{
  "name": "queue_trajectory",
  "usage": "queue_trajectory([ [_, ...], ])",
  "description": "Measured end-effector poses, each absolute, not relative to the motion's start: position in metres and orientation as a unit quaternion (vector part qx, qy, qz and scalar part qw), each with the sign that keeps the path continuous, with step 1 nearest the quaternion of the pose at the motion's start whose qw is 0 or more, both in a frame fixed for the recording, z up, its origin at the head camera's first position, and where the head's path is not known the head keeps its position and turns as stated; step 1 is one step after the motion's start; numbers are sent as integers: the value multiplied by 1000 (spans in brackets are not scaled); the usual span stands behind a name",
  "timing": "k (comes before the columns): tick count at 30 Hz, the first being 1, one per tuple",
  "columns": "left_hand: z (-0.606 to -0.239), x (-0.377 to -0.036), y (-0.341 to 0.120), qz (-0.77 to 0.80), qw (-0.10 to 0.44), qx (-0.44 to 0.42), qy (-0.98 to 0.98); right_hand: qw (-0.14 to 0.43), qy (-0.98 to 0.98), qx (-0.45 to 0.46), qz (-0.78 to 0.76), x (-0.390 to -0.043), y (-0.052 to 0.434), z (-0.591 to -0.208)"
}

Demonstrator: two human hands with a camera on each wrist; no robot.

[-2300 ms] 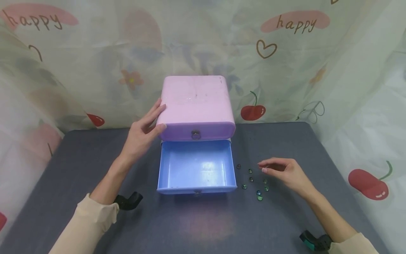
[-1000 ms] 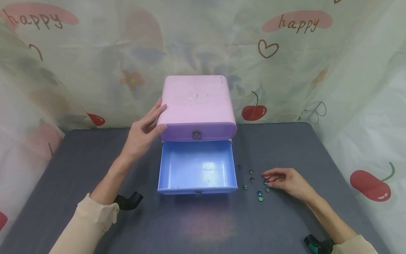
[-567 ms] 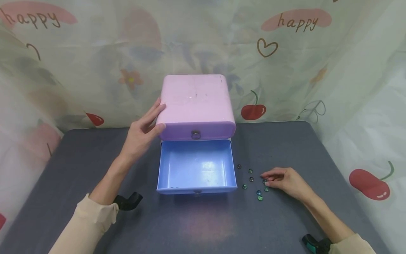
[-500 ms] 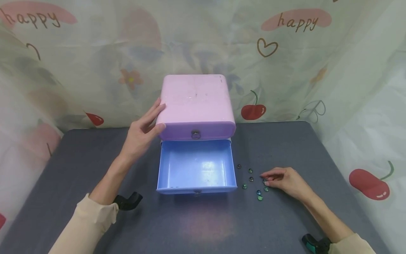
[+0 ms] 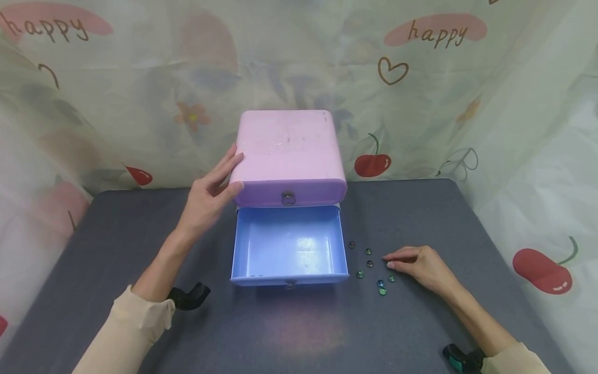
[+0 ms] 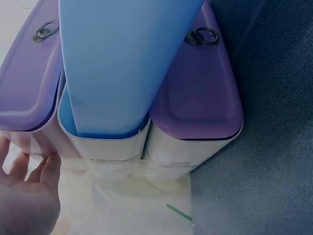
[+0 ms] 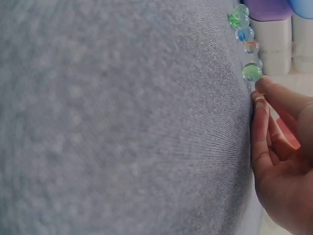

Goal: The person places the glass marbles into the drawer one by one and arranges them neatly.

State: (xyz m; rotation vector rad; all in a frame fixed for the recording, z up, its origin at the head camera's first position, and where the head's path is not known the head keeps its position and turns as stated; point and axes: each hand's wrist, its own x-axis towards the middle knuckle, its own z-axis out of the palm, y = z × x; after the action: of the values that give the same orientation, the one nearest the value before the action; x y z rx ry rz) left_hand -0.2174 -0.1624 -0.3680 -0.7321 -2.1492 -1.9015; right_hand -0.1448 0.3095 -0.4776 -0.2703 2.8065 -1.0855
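Filling the far side from ten to two o'clock, a pale cloth (image 5: 299, 62) printed with cherries, hearts and the word "happy" hangs behind the dark grey tabletop (image 5: 397, 332). Near the tabletop's twelve o'clock stands a pink-topped drawer chest (image 5: 289, 150); the left wrist view shows three tiers, with purple fronts either side of a blue one. The blue drawer (image 5: 280, 249) stands out toward six o'clock, its inside in plain sight. At the chest's nine o'clock, the left hand (image 5: 203, 197) rests against its side, fingers spread and fairly straight, thumb at the front corner. At the drawer's three o'clock, the right hand (image 5: 427, 267) is low over the tabletop, thumb and forefinger tips brought close together; whether a marble sits between them I cannot tell. Each wrist wears a black device, one (image 5: 189, 297) at seven o'clock from the drawer, the other (image 5: 462, 358) at five. A ring pull (image 5: 288, 198) hangs on the upper purple front. Smallest are seven glass marbles (image 5: 369, 264), loosely scattered between the drawer and the right hand, at its three to four o'clock. A green marble (image 5: 391, 278) lies just at six o'clock from the right fingertips, and a blue marble (image 5: 380, 283) lies right beside another green one (image 5: 382, 292).
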Motion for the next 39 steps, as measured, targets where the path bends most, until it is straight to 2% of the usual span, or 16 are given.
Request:
queue_trajectory([
  [15,-368,-217,-162,-638,90,-241,-726,77,893,-92,-433,-146,306,-469],
  [39,-369,-217,-162,-635,96,-244,-727,67,860,-110,-493,-151,266,-426],
])
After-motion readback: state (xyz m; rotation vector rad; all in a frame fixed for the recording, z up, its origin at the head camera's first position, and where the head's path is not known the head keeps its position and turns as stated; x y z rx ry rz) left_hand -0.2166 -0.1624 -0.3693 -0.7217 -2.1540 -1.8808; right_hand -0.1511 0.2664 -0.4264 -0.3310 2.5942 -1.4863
